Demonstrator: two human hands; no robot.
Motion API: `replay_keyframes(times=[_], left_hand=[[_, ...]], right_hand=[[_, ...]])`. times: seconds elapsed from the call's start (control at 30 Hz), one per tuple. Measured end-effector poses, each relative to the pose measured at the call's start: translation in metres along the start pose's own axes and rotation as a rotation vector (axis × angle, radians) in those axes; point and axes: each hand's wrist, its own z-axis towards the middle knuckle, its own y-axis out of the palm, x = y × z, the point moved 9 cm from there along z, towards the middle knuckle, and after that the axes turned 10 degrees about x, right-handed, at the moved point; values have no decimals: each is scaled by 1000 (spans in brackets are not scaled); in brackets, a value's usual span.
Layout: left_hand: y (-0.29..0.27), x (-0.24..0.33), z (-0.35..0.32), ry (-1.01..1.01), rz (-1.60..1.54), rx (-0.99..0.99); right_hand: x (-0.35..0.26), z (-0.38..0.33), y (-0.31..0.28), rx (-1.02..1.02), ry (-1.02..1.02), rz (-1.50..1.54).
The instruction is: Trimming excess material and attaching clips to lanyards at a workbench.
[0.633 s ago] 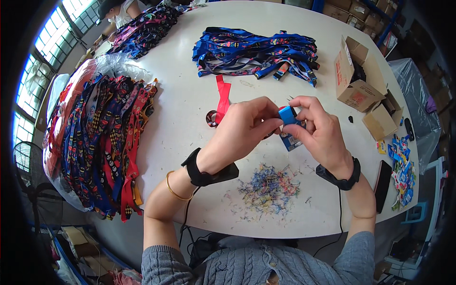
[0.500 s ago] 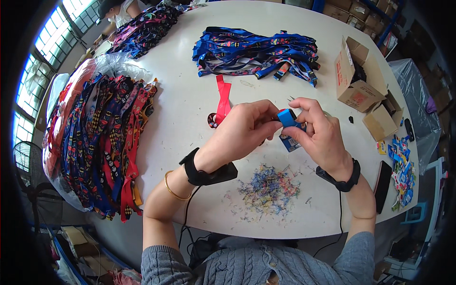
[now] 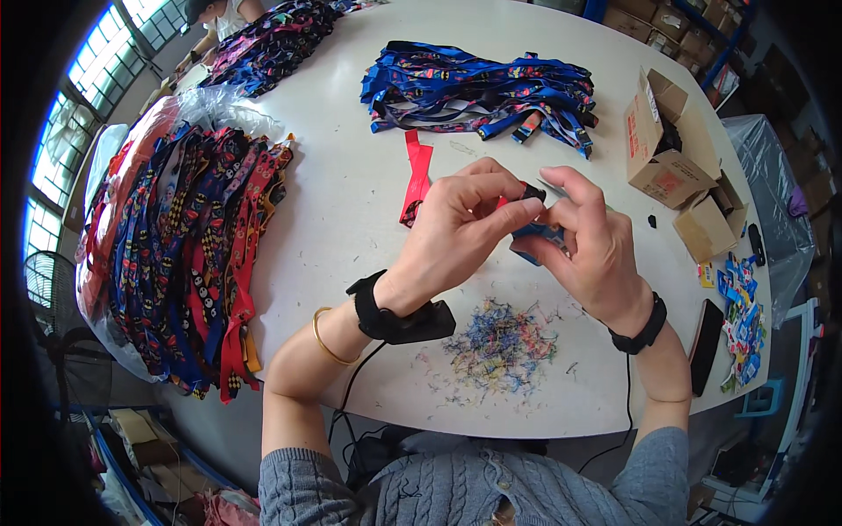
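Observation:
A lanyard is held up between my two hands over the middle of the table. My left hand (image 3: 465, 223) pinches it near a small black fitting (image 3: 532, 192), and a red strap end (image 3: 418, 167) hangs out beyond that hand. My right hand (image 3: 596, 245) is closed around the blue printed part of the lanyard (image 3: 538, 231). Between the raised right fingers shows the metal tip of a small pointed tool (image 3: 551, 187); its body is hidden in the hand. Below the hands lies a scatter of coloured thread clippings (image 3: 500, 342).
Blue printed lanyards (image 3: 478, 92) lie bundled at the far side. A large heap of lanyards (image 3: 193, 254) in clear plastic fills the left. At right are open cardboard boxes (image 3: 671, 171), a black phone-like slab (image 3: 705, 346) and small coloured pieces (image 3: 743, 307). A person (image 3: 230, 19) sits far left.
The blue loop between my fingers has turned, so the black fitting now shows at the top. My left hand has moved slightly up and right, over more of the lanyard.

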Motion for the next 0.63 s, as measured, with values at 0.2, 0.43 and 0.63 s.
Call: replay_keyframes(times=[0.2, 0.43, 0.63], left_hand=[[-30, 24, 12, 177, 133, 111], [-80, 36, 29, 72, 15, 180], [-135, 61, 39, 70, -290, 267]], right_hand=[[-8, 36, 11, -75, 23, 13], [-12, 79, 45, -205, 191, 189], [-46, 55, 96, -624, -273, -289]])
